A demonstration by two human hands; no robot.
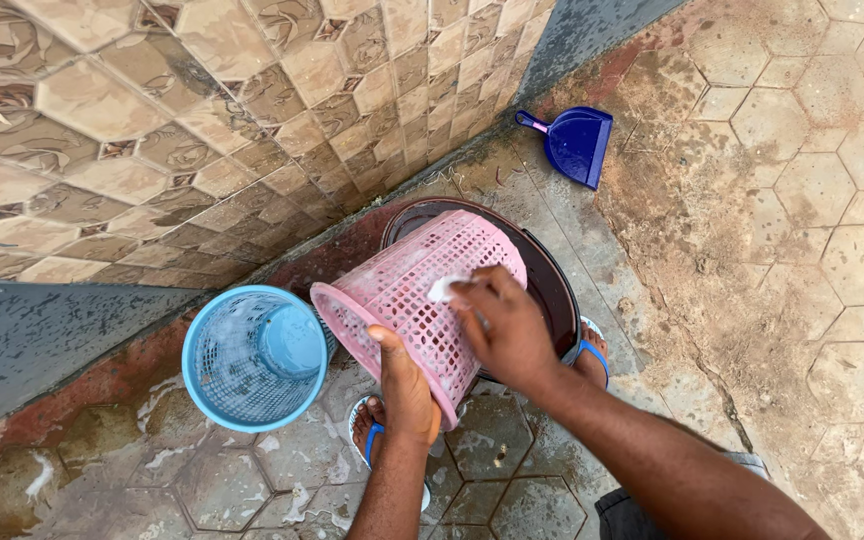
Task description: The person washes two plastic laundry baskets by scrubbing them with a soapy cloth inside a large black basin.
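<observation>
Pink perforated basket (pixel 407 290) lies tipped on its side over a dark round basin (pixel 552 280), long axis running from open mouth at lower left to base at upper right. Left hand (pixel 404 385) grips the rim at the mouth, thumb over the edge. Right hand (pixel 502 325) presses a white soapy pad (pixel 442 289) against the basket's side wall. Blue basket (pixel 254 356) stands just beside, on wet hexagonal floor tiles (pixel 232 490). Blue dustpan (pixel 577 143) lies well apart, near the tiled wall (pixel 202 120).

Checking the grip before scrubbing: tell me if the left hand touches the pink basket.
Touching. The head view shows the left hand gripping the rim of the pink basket, thumb over its edge.
</observation>
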